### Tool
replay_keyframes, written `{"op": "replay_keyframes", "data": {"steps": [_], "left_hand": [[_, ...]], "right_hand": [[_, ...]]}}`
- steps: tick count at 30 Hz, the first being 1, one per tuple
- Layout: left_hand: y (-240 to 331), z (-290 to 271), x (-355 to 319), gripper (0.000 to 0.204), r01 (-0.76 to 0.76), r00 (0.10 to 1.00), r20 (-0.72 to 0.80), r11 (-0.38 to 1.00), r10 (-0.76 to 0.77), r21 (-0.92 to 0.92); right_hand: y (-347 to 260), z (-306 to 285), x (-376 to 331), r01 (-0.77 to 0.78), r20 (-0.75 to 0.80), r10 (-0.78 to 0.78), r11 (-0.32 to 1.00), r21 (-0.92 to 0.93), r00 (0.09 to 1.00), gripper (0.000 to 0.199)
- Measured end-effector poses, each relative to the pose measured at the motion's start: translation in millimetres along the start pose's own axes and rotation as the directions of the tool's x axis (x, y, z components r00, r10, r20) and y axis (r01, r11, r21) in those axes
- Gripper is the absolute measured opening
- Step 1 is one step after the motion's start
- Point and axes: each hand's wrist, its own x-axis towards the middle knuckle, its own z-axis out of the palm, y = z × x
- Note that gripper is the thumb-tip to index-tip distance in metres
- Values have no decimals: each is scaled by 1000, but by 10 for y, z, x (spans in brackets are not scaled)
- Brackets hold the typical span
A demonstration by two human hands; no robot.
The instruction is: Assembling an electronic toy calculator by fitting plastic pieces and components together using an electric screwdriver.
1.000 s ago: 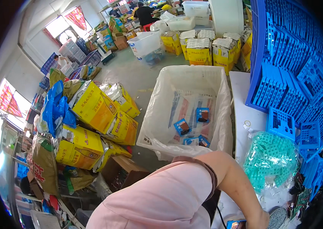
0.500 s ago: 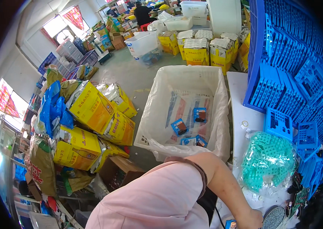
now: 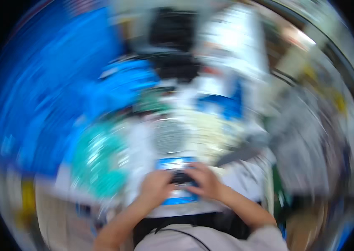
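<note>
The head view is smeared by motion. At the near edge of the white table, my left hand [image 3: 156,187] and my right hand [image 3: 207,182] face each other over a flat blue piece [image 3: 173,163]. Between them sits a small black part [image 3: 180,177], pinched from both sides by my fingers; its exact kind is too blurred to read. Just beyond the blue piece lies a round grey pad [image 3: 168,136]. A pile of small cream-coloured pieces [image 3: 211,133] spreads to its right.
A clear bag of teal plastic pieces [image 3: 101,161] lies left of my hands. Beyond it rises a large mass of blue plastic parts [image 3: 55,96]. Black items [image 3: 175,31] and a white bundle [image 3: 233,39] stand at the back; a greyish plastic bag [image 3: 302,142] is on the right.
My view has swung right, from the white lined bin to the table. Both hands are now visible together over the blue piece; earlier only one arm reached toward the table.
</note>
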Motion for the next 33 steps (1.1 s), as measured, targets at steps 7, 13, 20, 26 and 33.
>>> {"op": "replay_keyframes", "data": {"steps": [7, 13, 20, 26, 33], "left_hand": [[-228, 157, -232, 29, -134, 983, -128, 991, 132, -7], [-15, -54, -221, 35, -164, 985, -40, 985, 166, 54], [118, -125, -183, 42, -98, 994, 42, 994, 96, 50], [223, -67, -186, 43, -39, 998, 43, 996, 35, 83], [233, 229, -182, 43, -119, 993, 6, 993, 119, -14]], "right_hand": [[-499, 155, -1106, -413, -313, 407, 909, 50, 858, 46], [-1133, 405, -1951, -619, -428, 630, 763, 186, 648, 31], [-1226, 531, -2190, -634, -513, 665, 725, 268, 544, 26], [-911, 440, -2437, -659, -561, 643, 721, 215, 521, 36], [-715, 657, -2348, -727, -502, 682, 672, 144, 531, 61]]}}
